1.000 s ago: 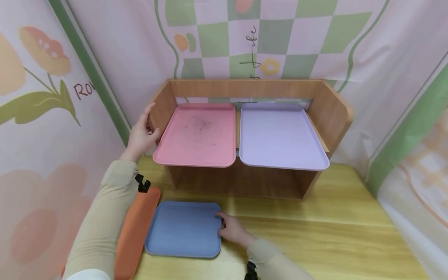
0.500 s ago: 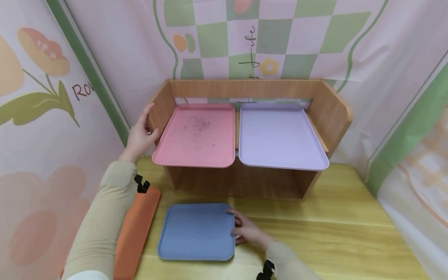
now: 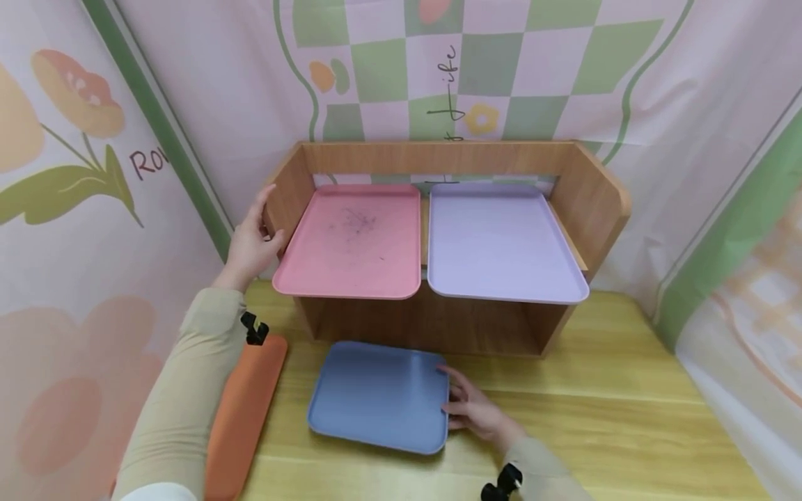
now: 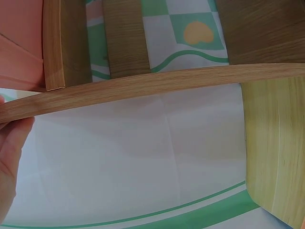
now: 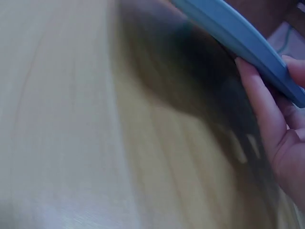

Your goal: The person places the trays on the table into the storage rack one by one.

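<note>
My right hand (image 3: 477, 410) pinches the right edge of a blue tray (image 3: 382, 396), its fingers spread along the rim. In the right wrist view the tray (image 5: 238, 38) is raised off the tabletop, with its shadow below. My left hand (image 3: 250, 240) grips the left side panel of a wooden shelf (image 3: 432, 158); in the left wrist view the thumb (image 4: 16, 138) lies against that panel's edge (image 4: 143, 86). A pink tray (image 3: 354, 268) with dark marks and a plain lilac tray (image 3: 504, 243) lie side by side on the upper shelf, their front ends jutting out.
The shelf's lower compartment (image 3: 426, 323) is open at the front. An orange tray (image 3: 244, 410) lies on the wooden table (image 3: 601, 417) at left, partly under my left sleeve. Printed curtains (image 3: 526, 62) hang behind and at both sides.
My right hand has carried the blue tray to the right, away from the orange tray, then lifted and turned it slightly toward the shelf. The left hand stays on the panel.
</note>
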### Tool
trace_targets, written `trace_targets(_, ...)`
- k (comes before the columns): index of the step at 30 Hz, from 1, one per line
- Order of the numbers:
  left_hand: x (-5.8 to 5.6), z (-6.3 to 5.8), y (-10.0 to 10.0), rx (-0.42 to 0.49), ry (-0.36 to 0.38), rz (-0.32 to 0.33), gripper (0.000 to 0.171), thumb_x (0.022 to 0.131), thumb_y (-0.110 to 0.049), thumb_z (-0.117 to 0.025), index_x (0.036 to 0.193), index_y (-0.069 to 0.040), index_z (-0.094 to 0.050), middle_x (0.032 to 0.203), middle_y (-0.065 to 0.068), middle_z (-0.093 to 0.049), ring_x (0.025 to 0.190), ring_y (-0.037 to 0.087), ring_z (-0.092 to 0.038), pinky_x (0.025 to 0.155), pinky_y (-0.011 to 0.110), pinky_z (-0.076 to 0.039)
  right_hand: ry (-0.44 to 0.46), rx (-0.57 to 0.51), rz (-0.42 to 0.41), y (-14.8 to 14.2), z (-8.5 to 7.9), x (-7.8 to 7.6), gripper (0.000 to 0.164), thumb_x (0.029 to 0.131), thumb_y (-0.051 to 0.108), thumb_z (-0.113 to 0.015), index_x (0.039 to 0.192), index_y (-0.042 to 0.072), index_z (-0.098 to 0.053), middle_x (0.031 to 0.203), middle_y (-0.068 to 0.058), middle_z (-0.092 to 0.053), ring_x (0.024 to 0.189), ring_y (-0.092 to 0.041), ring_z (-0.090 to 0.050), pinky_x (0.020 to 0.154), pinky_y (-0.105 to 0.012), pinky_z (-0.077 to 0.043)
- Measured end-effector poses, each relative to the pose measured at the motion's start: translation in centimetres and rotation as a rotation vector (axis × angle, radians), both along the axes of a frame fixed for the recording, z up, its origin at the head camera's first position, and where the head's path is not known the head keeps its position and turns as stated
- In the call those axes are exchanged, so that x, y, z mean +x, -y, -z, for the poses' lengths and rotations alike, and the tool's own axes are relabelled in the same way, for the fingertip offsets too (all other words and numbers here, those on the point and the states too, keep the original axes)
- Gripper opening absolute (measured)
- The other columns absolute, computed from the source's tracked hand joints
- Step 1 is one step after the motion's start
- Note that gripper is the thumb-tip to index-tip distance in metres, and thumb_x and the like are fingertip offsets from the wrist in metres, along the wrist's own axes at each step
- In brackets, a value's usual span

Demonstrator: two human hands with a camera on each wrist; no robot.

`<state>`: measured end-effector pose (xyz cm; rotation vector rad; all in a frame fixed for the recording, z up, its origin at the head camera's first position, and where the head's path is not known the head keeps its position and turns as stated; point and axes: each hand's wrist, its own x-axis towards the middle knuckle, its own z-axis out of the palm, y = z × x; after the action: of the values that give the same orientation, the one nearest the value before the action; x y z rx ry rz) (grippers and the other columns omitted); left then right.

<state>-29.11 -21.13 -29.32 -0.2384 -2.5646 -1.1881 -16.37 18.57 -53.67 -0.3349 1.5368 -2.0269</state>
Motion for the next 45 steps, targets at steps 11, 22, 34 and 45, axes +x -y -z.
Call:
trace_targets(11,-0.2,0.1,0.1,0.001,-0.023,0.000,0.078,0.092,-0.006,-0.055,0.149,-0.043,-0.016,0.144,0.024,-0.040,0.119,0.043,-0.051,0.092,0.056,-0.048,0.036,0.071,0.412,-0.7,-0.5,-0.6,0.076,0.088,-0.013,-0.046,0.149,0.017,-0.012,0.151,-0.026,-0.014,0.095,-0.016,-0.059,0.075,-0.034,-0.056)
trace_targets(22,-0.2,0.2,0.0,0.013,-0.011,0.003,0.078,0.092,-0.006,-0.054,0.149,-0.043,-0.016,0.144,0.025,-0.039,0.120,0.043,-0.051,0.093,0.056,-0.047,0.058,0.018,0.600,1.5,1.0,-0.3,0.081,0.090,-0.015,-0.041,0.151,0.014,0.004,0.148,-0.030,-0.014,0.096,-0.013,-0.057,0.075,-0.031,-0.056)
trace_targets(34,0.0,0.1,0.2,0.015,0.003,0.004,0.078,0.092,-0.007,-0.054,0.148,-0.045,-0.014,0.146,0.023,-0.038,0.122,0.043,-0.049,0.094,0.056,-0.046,0.035,0.027,0.628,7.2,1.2,-0.1,0.099,0.086,-0.019,-0.049,0.148,0.014,0.021,0.145,-0.042,-0.007,0.102,-0.030,-0.059,0.076,-0.032,-0.057)
trace_targets(45,-0.1,0.2,0.1,0.005,-0.015,0.003,0.078,0.091,-0.005,-0.055,0.149,-0.042,-0.016,0.145,0.024,-0.038,0.120,0.044,-0.051,0.093,0.056,-0.047,0.069,0.074,0.628,7.8,1.0,-0.5,0.095,0.088,-0.014,-0.052,0.149,0.012,0.017,0.115,-0.036,-0.038,0.076,-0.013,-0.062,0.067,-0.030,-0.058)
